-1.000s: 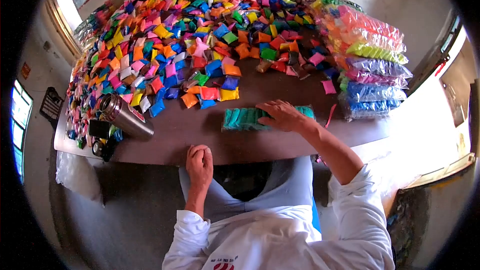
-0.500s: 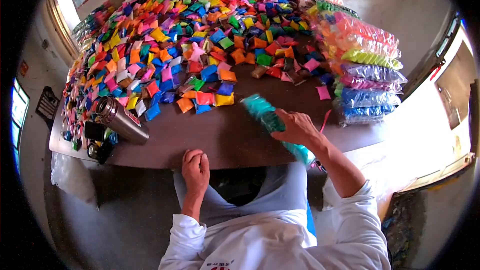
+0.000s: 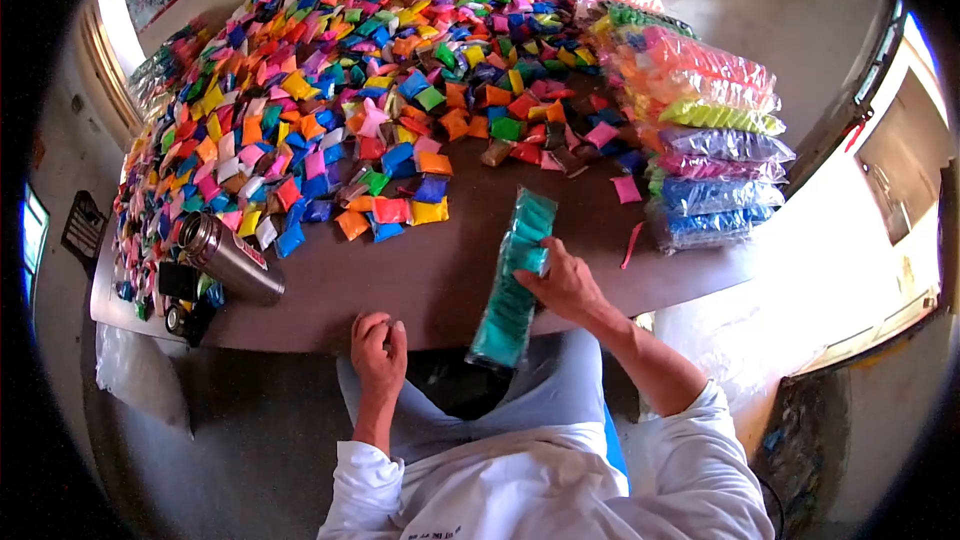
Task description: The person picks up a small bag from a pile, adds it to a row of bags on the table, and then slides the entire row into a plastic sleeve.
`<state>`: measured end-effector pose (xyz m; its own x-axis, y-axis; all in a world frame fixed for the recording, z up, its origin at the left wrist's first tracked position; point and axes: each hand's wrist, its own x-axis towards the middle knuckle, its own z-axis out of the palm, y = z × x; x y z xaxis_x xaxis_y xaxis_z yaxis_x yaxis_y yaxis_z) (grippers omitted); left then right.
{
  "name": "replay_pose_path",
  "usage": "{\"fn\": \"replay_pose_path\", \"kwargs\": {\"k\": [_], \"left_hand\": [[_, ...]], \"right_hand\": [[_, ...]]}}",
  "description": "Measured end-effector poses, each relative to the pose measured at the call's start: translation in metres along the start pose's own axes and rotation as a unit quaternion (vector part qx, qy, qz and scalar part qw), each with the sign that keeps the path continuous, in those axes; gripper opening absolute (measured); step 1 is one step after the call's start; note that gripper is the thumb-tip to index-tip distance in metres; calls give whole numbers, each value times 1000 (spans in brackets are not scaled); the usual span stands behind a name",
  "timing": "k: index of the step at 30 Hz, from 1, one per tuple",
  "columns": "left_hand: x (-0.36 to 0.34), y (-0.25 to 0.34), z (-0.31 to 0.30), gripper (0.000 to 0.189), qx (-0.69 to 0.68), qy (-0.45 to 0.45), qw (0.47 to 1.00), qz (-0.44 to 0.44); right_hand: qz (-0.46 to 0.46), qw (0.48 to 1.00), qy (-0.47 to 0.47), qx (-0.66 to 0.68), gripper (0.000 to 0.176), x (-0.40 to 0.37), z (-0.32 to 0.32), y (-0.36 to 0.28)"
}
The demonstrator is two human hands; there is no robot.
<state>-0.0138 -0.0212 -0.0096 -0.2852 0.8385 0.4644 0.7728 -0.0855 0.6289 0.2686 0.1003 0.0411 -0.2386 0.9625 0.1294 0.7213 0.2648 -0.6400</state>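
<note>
A long clear plastic bag of teal packets (image 3: 505,315) lies slantwise across the front of the table, its near end reaching past the edge above my lap. My right hand (image 3: 567,282) is closed on its right side near the middle, thumb over the top. At the table's front edge my left hand (image 3: 378,352) rests with fingers curled in; nothing shows in it. A big heap of small colourful packets (image 3: 330,120) covers the back and left of the table, its nearest packets beyond the teal bag's far end.
Filled plastic bags in several colours form a stack (image 3: 715,170) at the right. A red strip (image 3: 632,245) lies beside it. On the left, a steel flask (image 3: 232,258) leans by a small black device (image 3: 180,282). The brown table (image 3: 330,290) ends just before my lap.
My right hand has swung the teal bag round, its near end moving left, so it now slants the other way. The left hand stays curled at the edge. The view has shifted slightly.
</note>
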Motion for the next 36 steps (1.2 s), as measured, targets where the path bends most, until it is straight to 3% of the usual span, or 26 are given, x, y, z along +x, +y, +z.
{"fn": "replay_pose_path", "kwargs": {"k": [4,10,11,13,18,20,21,25,28,31,34,35,36], "left_hand": [[0,-1,0,24,25,-5,1000,18],[0,11,-11,25,-30,-40,997,-65],[-4,9,-12,26,-69,-48,991,-104],[-13,10,-18,27,-63,-55,993,-83],[-49,3,-28,33,-73,-98,992,-35],[-66,2,-23,42,-258,-148,933,-204],[-71,0,-20,50,-285,-185,900,-274],[-77,15,-7,54,-288,-222,882,-301],[-80,5,15,48,-358,-233,844,-324],[-71,1,28,49,-398,-241,827,-316],[-66,6,35,51,-437,-219,801,-345],[-66,3,39,51,-462,-219,786,-346],[-66,2,41,52,-489,-217,771,-346]], "right_hand": [[35,999,0,-26,49,12,-16,-7],[-120,978,152,-79,54,77,-19,46],[-118,985,114,-52,59,88,-16,57],[-78,996,-6,42,69,104,-25,53],[-8,982,-145,123,64,120,-31,51],[13,965,-195,175,65,113,-40,34],[6,959,-204,196,67,113,-37,35],[47,971,-194,130,63,108,-36,40],[4,965,-202,168,57,108,-31,52],[-17,988,-133,80,52,105,-27,52],[-5,975,-161,151,53,98,-32,51],[10,976,-120,180,53,105,-13,84],[8,976,-122,180,53,104,-16,77]]}}
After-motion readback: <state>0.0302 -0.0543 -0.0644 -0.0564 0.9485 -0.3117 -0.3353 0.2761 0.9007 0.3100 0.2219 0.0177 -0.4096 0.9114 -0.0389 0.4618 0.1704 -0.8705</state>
